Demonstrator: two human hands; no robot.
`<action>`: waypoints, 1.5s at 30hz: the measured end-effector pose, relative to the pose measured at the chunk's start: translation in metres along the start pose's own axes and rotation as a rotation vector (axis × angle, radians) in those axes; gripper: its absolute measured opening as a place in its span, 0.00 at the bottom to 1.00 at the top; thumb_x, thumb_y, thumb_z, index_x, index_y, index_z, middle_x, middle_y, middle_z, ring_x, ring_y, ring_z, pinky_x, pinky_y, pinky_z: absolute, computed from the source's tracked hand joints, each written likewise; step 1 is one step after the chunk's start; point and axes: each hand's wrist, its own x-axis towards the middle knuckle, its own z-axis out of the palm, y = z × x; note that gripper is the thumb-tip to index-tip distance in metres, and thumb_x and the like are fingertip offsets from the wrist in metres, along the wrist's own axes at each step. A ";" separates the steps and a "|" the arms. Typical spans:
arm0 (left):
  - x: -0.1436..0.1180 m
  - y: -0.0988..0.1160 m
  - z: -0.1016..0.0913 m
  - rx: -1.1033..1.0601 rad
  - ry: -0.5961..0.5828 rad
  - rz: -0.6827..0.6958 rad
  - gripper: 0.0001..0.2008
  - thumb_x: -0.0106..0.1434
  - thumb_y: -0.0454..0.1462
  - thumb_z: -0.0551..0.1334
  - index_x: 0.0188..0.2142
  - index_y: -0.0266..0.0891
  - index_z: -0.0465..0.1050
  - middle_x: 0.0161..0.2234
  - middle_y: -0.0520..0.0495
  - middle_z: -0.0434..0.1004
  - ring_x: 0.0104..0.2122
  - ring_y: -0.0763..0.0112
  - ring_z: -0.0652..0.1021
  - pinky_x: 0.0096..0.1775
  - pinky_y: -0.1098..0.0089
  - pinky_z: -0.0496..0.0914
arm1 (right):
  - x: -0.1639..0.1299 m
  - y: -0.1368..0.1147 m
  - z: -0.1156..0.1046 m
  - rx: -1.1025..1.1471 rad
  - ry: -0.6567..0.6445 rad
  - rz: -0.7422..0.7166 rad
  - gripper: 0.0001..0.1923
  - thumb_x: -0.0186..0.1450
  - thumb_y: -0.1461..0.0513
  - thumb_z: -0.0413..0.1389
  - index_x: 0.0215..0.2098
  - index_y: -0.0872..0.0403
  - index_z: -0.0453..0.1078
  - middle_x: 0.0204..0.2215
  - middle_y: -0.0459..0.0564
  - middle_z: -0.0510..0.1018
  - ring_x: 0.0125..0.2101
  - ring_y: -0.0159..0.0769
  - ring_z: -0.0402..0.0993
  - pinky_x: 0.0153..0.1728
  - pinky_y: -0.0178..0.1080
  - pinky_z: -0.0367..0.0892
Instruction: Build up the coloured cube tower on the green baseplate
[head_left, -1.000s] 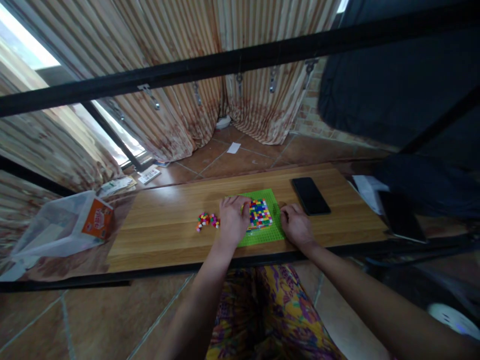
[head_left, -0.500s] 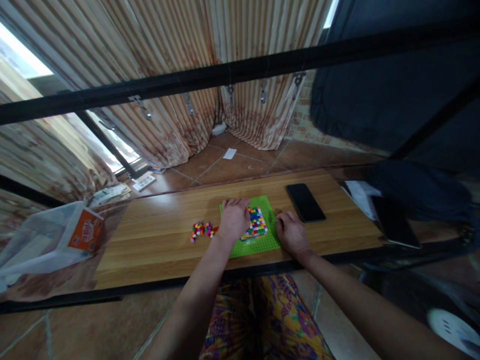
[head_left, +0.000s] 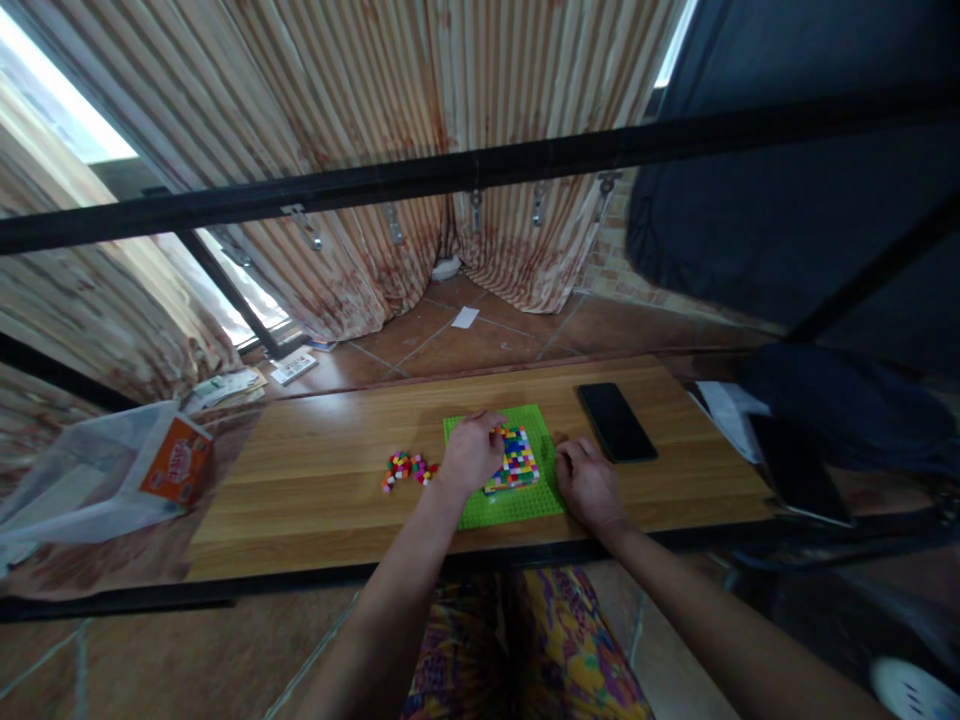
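Note:
A green studded baseplate [head_left: 480, 515] lies on the wooden board, and on it sits a flat square block of many-coloured small toy bricks [head_left: 519, 460]. My left hand [head_left: 471, 455] is over the block's left part, fingers bent and drawn together at its far left corner; whatever is between the fingertips is hidden. Beside the baseplate's right edge rests my right hand [head_left: 589, 482], its fingers curled in, and their contents cannot be made out. Left of the baseplate is a small pile of loose coloured bricks [head_left: 405, 467].
A black phone [head_left: 616, 422] lies on the wooden board [head_left: 315, 500], beyond my right hand. At the far left stands a clear plastic bin [head_left: 97, 480] with an orange label. A dark metal bar [head_left: 420, 180] crosses above the board. Another dark tablet-like device [head_left: 799, 470] lies off the right end.
The whole view has shifted, so things appear slightly lower. My left hand's fingers have drawn together over the block's far left corner, uncovering some of the baseplate. My right hand stays by the edge.

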 end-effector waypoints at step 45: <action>-0.001 0.002 0.023 -0.453 0.203 -0.345 0.09 0.63 0.34 0.60 0.33 0.39 0.80 0.33 0.49 0.83 0.34 0.70 0.80 0.38 0.72 0.70 | 0.000 0.001 -0.002 -0.032 -0.049 0.039 0.10 0.67 0.61 0.47 0.32 0.52 0.68 0.33 0.51 0.73 0.35 0.38 0.69 0.40 0.38 0.62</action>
